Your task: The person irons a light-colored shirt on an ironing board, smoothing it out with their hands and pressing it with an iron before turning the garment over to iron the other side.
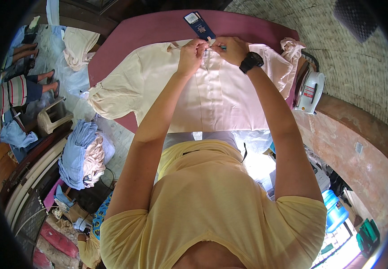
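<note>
A pale cream long-sleeved shirt (162, 94) lies spread on a maroon-covered table (149, 29), its collar at the far side. At the collar, the fingers of my left hand (193, 57) are closed in a pinch on the fabric. Close beside it, my right hand (233, 50) is also closed at the neckline, a black watch on its wrist. A small teal thing (223, 47) shows at its fingers, mostly hidden, so its kind is unclear. Just beyond both hands lies a dark blue hang tag (200, 26) with a white label.
An iron (309, 93) stands at the table's right edge. On the left are a folded pile of blue and cream clothes (79, 154), a beige plastic stool (55, 116) and other people's legs (48, 80). A blue water container (334, 210) stands at the lower right.
</note>
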A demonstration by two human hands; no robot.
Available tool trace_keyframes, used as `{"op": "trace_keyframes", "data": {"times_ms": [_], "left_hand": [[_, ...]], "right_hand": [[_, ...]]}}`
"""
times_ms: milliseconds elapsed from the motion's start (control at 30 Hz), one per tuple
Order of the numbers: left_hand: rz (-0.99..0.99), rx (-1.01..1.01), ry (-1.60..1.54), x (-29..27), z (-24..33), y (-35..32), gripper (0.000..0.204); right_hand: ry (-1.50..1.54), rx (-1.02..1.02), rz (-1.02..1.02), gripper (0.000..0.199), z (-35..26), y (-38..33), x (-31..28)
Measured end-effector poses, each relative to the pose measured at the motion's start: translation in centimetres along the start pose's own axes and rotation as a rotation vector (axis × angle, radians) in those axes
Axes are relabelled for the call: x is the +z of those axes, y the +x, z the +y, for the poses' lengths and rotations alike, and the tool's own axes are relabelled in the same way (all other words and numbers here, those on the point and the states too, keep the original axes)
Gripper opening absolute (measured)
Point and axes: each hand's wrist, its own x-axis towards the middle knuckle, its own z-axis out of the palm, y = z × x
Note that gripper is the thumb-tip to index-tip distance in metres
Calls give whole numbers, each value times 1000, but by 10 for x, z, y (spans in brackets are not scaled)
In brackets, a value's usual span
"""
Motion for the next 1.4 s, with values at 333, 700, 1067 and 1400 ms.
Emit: {"op": "trace_keyframes", "data": {"times_ms": [333, 700, 1067, 1400], "left_hand": [[17, -22, -38, 1, -2, 0, 11], [1, -19, 4, -1, 3, -1, 14], [53, -37, -138, 1, 3, 0, 9], [896, 63, -241, -172, 33, -16, 10]], "right_hand": [[-30, 51, -48, 17, -3, 5, 1], [-12, 47, -47, 18, -1, 7, 6], [-59, 10, -8, 18, -2, 9, 6], [443, -185, 110, 20, -85, 103, 1]]}}
